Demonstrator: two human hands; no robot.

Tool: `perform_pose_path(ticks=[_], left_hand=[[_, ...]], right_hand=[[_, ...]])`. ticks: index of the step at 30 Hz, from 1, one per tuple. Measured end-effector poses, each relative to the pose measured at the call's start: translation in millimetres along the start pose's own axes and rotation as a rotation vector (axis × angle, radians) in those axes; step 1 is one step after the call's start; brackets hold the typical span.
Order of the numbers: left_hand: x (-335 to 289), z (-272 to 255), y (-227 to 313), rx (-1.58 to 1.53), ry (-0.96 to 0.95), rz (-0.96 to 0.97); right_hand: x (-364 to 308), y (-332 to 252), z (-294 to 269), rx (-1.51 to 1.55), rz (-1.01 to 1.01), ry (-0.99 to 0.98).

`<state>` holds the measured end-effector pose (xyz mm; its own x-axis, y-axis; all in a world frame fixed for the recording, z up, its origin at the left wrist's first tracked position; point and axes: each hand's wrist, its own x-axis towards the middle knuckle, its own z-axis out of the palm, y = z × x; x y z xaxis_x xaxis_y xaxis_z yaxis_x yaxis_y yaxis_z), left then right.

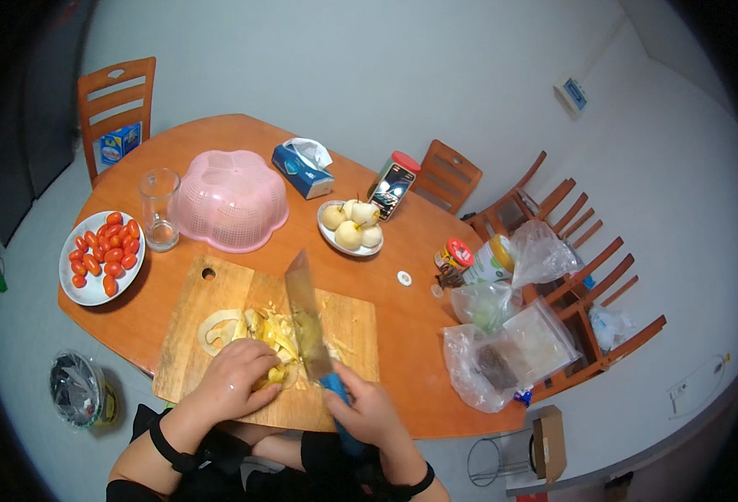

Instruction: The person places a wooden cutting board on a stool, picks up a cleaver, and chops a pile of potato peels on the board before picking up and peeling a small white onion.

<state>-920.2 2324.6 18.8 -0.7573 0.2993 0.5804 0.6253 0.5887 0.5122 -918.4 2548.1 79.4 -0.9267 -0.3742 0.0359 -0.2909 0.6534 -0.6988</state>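
Note:
A wooden cutting board lies at the table's near edge, with a heap of yellow strips on it that look like fruit peel. My left hand presses down on the heap's near end, fingers curled over it. In my right hand is a kitchen knife, gripped by its blue handle. Its broad blade stands just right of the strips, tip pointing away from me, with small bits stuck to its side. Beyond my left fingers a pale curled peel lies on the board. What sits under my left palm is hidden.
Past the board are a plate of small red tomatoes, a glass mug, an upturned pink basket, a tissue pack, a plate of pears and a propped phone. Plastic bags crowd the right; a bin stands lower left.

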Motion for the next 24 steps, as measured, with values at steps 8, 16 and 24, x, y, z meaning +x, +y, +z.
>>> perform_pose_path(ticks=[8, 16, 24], left_hand=[[-2.9, -2.9, 0.4, 0.01, -0.001, -0.013], [-3.5, -6.0, 1.5, 0.008, 0.0, -0.026], [-4.4, -3.8, 0.5, -0.002, 0.009, -0.031]], right_hand=[[-0.2, -6.2, -2.3, 0.142, 0.01, -0.033], [0.0, -9.6, -2.6, 0.191, -0.009, -0.049], [-3.2, -3.6, -2.3, 0.165, -0.04, -0.029]])
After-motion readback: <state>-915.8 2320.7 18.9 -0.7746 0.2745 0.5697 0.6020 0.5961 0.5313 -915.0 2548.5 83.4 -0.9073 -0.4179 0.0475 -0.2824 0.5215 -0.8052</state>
